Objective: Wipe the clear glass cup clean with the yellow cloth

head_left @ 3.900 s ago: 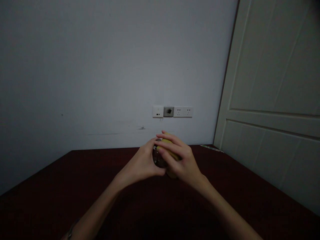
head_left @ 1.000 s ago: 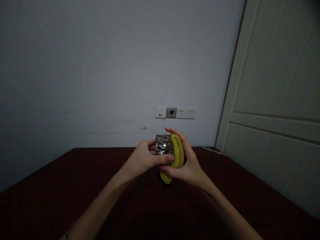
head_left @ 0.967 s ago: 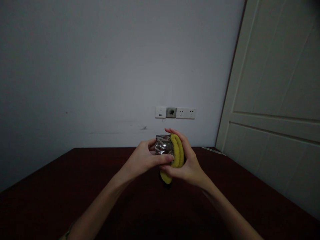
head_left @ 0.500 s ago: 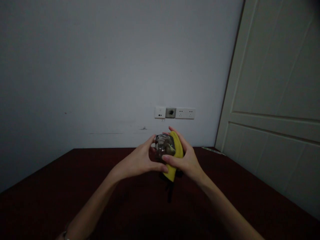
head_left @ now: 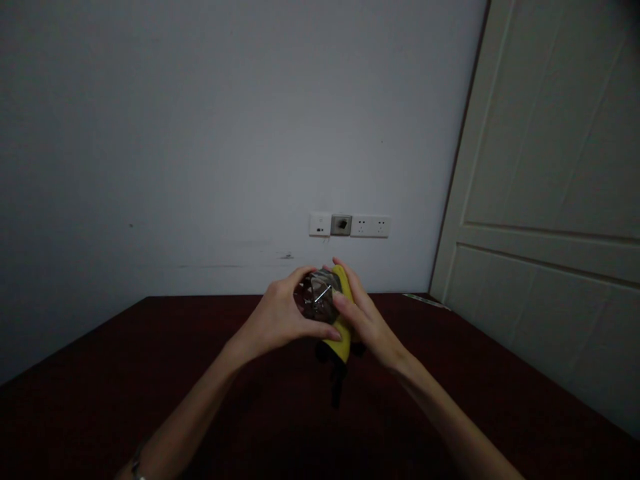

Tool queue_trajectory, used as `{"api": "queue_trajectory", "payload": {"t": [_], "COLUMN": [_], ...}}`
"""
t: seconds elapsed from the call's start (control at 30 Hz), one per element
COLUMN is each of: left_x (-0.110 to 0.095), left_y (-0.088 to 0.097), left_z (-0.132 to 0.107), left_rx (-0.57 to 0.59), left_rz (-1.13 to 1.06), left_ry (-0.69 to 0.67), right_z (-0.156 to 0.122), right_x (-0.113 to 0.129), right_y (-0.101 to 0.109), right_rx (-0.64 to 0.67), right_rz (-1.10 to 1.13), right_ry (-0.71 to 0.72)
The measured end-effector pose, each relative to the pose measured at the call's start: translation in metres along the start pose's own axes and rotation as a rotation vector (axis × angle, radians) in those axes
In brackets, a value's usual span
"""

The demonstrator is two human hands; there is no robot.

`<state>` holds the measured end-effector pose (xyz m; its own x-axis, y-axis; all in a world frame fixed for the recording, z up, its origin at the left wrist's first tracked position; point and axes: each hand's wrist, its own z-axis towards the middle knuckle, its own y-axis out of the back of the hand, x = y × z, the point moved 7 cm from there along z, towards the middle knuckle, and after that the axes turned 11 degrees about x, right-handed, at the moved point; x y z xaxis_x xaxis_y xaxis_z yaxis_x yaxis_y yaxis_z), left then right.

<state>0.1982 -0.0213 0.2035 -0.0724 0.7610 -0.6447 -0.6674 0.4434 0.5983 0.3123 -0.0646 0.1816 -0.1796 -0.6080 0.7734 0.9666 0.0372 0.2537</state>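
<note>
Clear glass [head_left: 317,297] shifted left | yellow fabric [head_left: 344,337] touching it | contents unclear

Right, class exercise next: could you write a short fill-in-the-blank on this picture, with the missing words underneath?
1. The left hand curls around a clear vessel, while the right hand holds a cloth coloured ____.
2. The socket panels are fixed to the ____ behind the tabletop.
3. The pale panelled door stands on the ____ side of the picture.

Missing words: yellow; wall; right.
</note>
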Motion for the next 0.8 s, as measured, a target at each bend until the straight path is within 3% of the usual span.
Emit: {"api": "queue_trajectory", "payload": {"t": [0.1,0.2,0.33,0.47,0.63,0.8], "left_x": [0.007,0.011,0.007,-0.003,-0.003,0.005], "left_y": [-0.001,-0.002,-0.004,-0.008,-0.011,-0.011], "left_z": [0.001,0.002,0.002,0.000,0.000,0.001], "left_rx": [0.000,0.008,0.046,0.099,0.126,0.087], "left_rz": [-0.038,-0.107,-0.119,-0.046,0.009,-0.007], "left_ry": [0.029,0.042,-0.001,-0.094,-0.147,-0.092], "right_z": [-0.001,-0.006,-0.012,-0.010,-0.002,-0.010], "right_x": [0.003,0.018,0.036,0.034,0.022,0.047], "right_y": [0.002,0.000,-0.003,0.007,0.017,0.000], "right_rx": [-0.021,-0.028,-0.021,-0.098,-0.145,0.007], "right_rz": [-0.075,-0.209,-0.368,-0.293,-0.161,-0.469], "right_ry": [0.080,0.251,0.397,0.399,0.296,0.441]}}
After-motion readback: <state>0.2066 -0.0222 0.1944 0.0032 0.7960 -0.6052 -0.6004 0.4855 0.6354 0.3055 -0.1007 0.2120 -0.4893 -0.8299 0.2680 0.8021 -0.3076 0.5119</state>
